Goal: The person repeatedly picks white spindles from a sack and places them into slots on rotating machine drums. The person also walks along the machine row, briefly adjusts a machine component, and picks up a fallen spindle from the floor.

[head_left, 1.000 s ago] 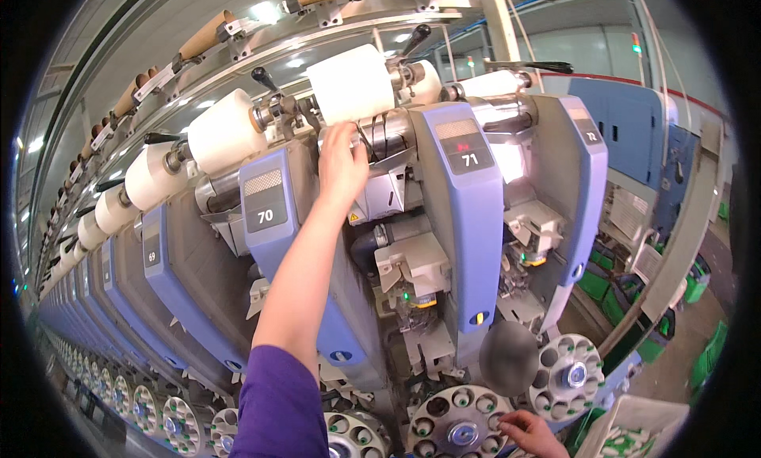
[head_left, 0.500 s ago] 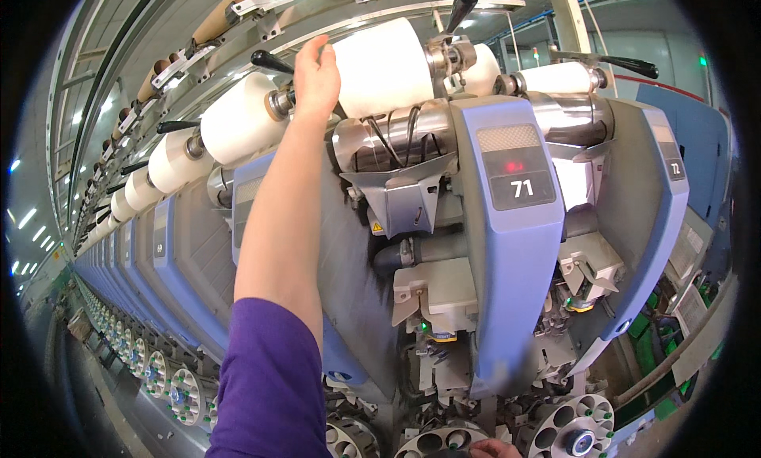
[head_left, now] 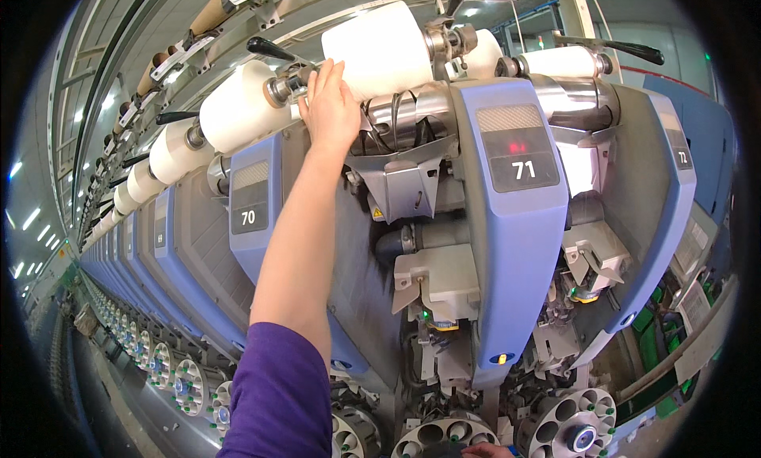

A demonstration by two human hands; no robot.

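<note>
My left hand is raised at the lower left end of a large white yarn cone. Its fingers are stretched out and lie against or close by the cone's end. Under the cone is a shiny grooved metal drum, with my palm beside its left end. Only a small part of my right hand shows at the bottom edge, by a round magazine of bobbin pockets. Its fingers are mostly out of sight.
Blue-fronted winding units stand in a long row running off to the left, with more white cones on top. Black-knobbed levers jut out above. Another round magazine sits at the lower right, and a metal rail structure runs overhead.
My left hand has slid down from the cone's upper left end to its lower edge by the drum. The view has shifted slightly, and my right hand stays low at the bottom edge.
</note>
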